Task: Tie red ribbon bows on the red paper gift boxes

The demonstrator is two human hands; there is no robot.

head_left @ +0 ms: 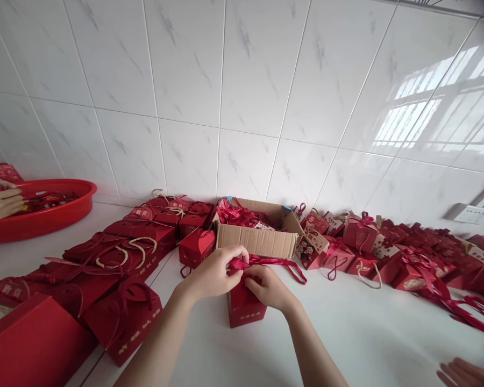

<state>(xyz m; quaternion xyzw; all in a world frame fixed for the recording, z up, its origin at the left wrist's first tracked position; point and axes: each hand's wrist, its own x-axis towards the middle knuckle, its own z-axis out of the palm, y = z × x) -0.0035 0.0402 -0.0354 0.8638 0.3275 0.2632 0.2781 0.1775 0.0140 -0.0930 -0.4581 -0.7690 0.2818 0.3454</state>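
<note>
A small red gift box (pixel 247 314) with gold lettering stands upright on the white table, between my hands. My left hand (pixel 218 271) is closed at the top of the box, its thumb and fingers pinching a dark red ribbon (pixel 239 263). On the right side of the box top, my right hand (pixel 268 287) has its fingers curled in, also at the ribbon; its fingertips are partly hidden. A loose length of ribbon (pixel 296 273) trails off to the right behind my right hand.
Behind the box stands an open cardboard carton (pixel 258 241) of red ribbons. Rows of red gift boxes (pixel 116 252) lie left, and many more boxes (pixel 361 234) right. Another person's hand (pixel 4 201) is at a red basin (pixel 60 215); another hand (pixel 465 373) shows lower right.
</note>
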